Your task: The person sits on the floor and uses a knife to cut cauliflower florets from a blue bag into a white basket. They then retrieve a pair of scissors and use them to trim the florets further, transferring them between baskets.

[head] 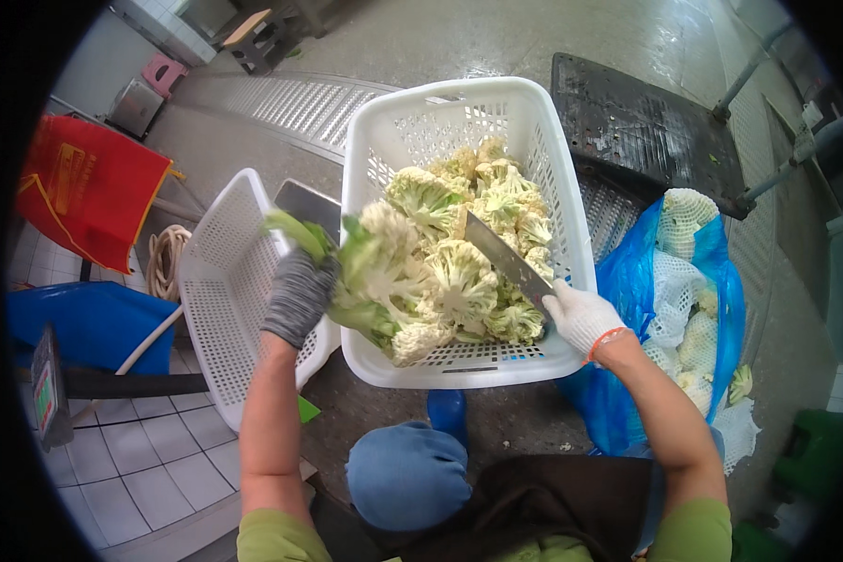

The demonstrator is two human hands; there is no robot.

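Note:
In a grey knit glove, my left hand (301,295) grips the leafy side of a cut cauliflower head (386,281), blurred at its upper part, over the near left of a white plastic basket (464,376). My right hand (584,319), in a white knit glove with an orange-edged cuff, holds a broad-bladed kitchen knife (506,260). The blade slants up and left above the basket. Beneath it lie several pale cauliflower pieces (506,190), heaped toward the middle and far end. My fingers hide most of the knife's handle.
A second white basket (218,295) leans at the left, near a coiled hose (168,260) and a digital display (46,400). On the right, a blue plastic bag (618,295) holds net-wrapped cauliflowers (695,344). A black platform trolley (639,126) stands beyond it.

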